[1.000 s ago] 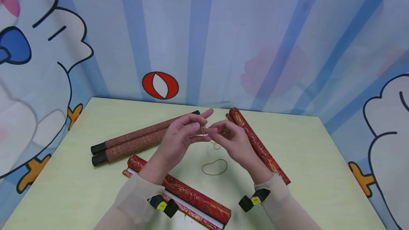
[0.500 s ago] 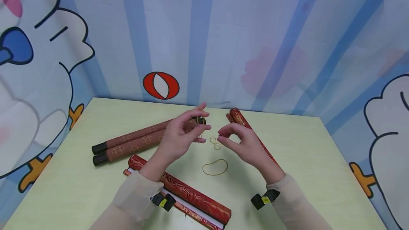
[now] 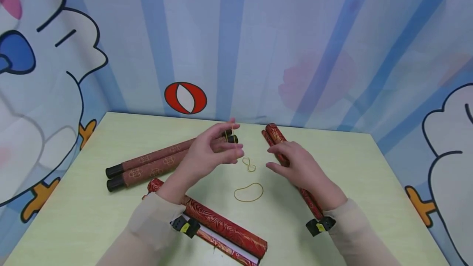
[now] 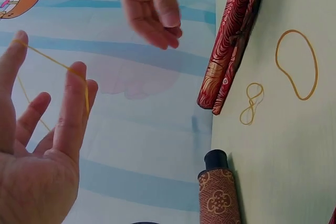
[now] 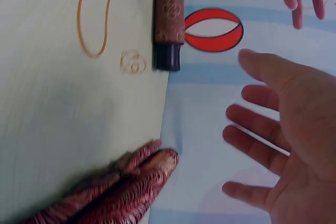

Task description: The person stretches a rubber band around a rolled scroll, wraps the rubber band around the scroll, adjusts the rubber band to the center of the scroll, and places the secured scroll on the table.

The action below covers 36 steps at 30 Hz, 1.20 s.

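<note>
My left hand (image 3: 201, 151) is raised over the table with a thin yellow rubber band (image 4: 50, 58) looped around its spread fingers. The band is stretched taut between fingertips in the left wrist view. My right hand (image 3: 301, 167) hovers above a red patterned scroll (image 3: 312, 202), its fingers apart and holding nothing. Between the hands, on the table, lies a rubber band twisted into a figure eight (image 4: 253, 103). Nearer to me rests another rubber band (image 4: 316, 66) in a loose oval.
Two brown scrolls (image 3: 160, 171) with black ends lie side by side at the left, partly behind my left hand. A partly unrolled red scroll (image 3: 229, 227) lies in front, under my left forearm. A printed cloth wall (image 3: 251, 52) rises behind the table (image 3: 369, 184).
My right hand has let go of the band at the left fingers and drawn away to the right, its fingers spreading. The left hand keeps the band around its fingers.
</note>
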Each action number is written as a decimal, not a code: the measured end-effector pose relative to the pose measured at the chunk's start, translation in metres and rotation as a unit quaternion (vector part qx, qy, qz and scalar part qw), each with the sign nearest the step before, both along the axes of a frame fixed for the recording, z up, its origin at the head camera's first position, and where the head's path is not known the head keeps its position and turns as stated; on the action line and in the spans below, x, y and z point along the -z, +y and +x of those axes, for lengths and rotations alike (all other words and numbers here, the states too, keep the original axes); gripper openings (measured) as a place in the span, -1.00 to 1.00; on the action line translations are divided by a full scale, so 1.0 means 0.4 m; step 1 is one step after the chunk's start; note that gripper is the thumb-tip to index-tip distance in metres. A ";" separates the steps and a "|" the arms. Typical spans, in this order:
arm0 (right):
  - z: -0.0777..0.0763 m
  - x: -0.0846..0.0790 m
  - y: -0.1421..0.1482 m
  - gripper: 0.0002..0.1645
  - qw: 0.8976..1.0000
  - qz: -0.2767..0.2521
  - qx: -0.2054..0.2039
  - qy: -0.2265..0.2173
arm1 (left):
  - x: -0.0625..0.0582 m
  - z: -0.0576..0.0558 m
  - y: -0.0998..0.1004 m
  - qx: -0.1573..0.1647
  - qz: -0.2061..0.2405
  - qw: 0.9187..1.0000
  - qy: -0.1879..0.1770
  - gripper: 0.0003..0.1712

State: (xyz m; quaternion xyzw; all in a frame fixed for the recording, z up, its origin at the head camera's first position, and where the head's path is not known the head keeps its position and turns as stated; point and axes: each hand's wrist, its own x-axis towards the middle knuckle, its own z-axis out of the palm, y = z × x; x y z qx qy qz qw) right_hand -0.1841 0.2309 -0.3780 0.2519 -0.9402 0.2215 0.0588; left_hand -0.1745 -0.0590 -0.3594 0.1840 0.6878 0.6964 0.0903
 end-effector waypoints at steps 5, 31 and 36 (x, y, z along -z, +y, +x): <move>-0.009 0.011 0.040 -0.29 0.990 0.124 0.066 -0.002 | -0.010 -0.008 -0.008 0.007 -0.033 0.999 0.007 -0.17; -0.041 0.097 0.113 0.02 0.941 0.288 0.149 -0.098 | -0.030 -0.018 -0.029 -0.016 -0.113 0.992 0.052 -0.07; -0.049 0.104 0.118 -0.21 0.946 0.281 0.137 -0.084 | -0.024 -0.018 -0.030 -0.018 -0.116 0.992 0.054 -0.07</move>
